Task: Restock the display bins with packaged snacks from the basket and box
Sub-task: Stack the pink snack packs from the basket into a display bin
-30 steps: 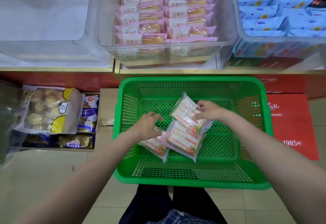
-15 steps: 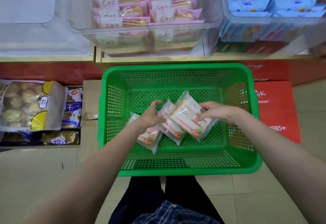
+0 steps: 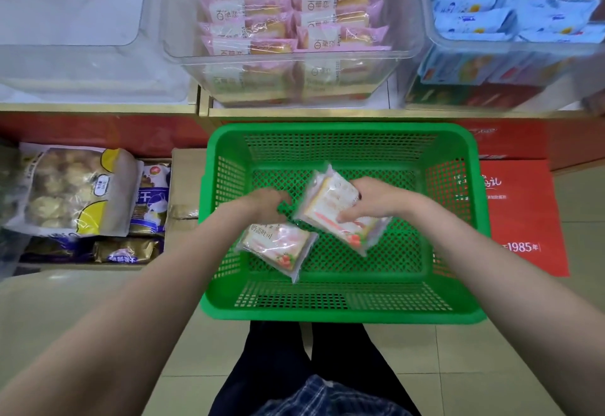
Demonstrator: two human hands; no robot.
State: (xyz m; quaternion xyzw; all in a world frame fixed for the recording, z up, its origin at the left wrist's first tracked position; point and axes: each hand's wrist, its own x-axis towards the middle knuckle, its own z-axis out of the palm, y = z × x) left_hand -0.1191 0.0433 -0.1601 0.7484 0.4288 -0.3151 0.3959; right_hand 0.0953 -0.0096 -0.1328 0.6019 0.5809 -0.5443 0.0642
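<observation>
Right hand [image 3: 366, 201] grips upper snack packet [image 3: 340, 209] inside green basket [image 3: 343, 314]. Left hand [image 3: 266, 203] curled at lower packet [image 3: 278, 247] top edge, probably pinching it. Pink-packet bin [image 3: 294, 55] lies straight ahead, above basket; packets' long axes run diagonally.

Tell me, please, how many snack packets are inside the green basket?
2 visible: one packet gripped by the right hand, another under the left hand. More may be stacked beneath.
</observation>
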